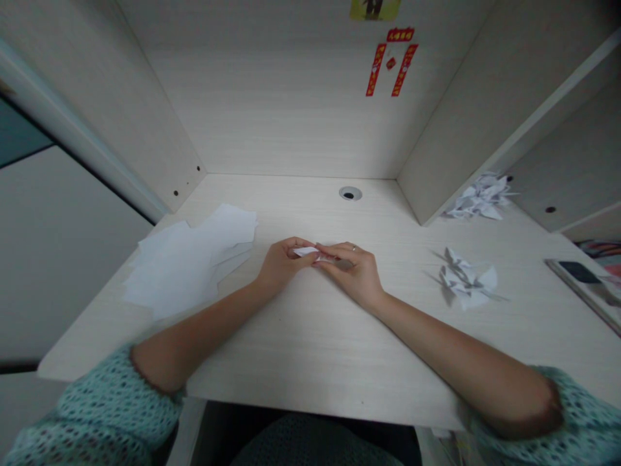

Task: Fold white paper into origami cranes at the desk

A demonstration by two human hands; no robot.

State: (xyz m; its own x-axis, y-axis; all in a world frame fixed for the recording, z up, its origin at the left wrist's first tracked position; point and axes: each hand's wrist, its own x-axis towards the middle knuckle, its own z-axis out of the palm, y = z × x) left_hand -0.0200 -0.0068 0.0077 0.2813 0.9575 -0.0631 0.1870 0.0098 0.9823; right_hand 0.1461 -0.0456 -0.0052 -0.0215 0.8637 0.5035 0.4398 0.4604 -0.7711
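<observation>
Nearest the camera, two knitted teal sleeves [121,408] are pushed up the forearms, which reach in from both sides across the pale wooden worktop [310,336] and meet at its middle. There the left hand [281,262] is curled, with thumb and fingertips pinched on the left end of a small folded paper [306,251]. The right hand [352,268], a ring [354,246] on one finger, lies flatter, its fingers stretched over the paper's right end and closed on it. The paper sits just between the two hands, low against the worktop, its long axis running left to right. Both hands are equally close, each touching an end.

Left of the hands is a loose spread of white sheets [194,259]. To the right, well apart, lies a folded paper figure [466,278], and a dark phone [579,272] sits at the edge. Farther back are more folded figures [480,194] in a side shelf and a cable hole [350,193].

On the back wall hang red strips [392,61] with gold characters too small to read, and above them is a yellow sticker [375,8].
</observation>
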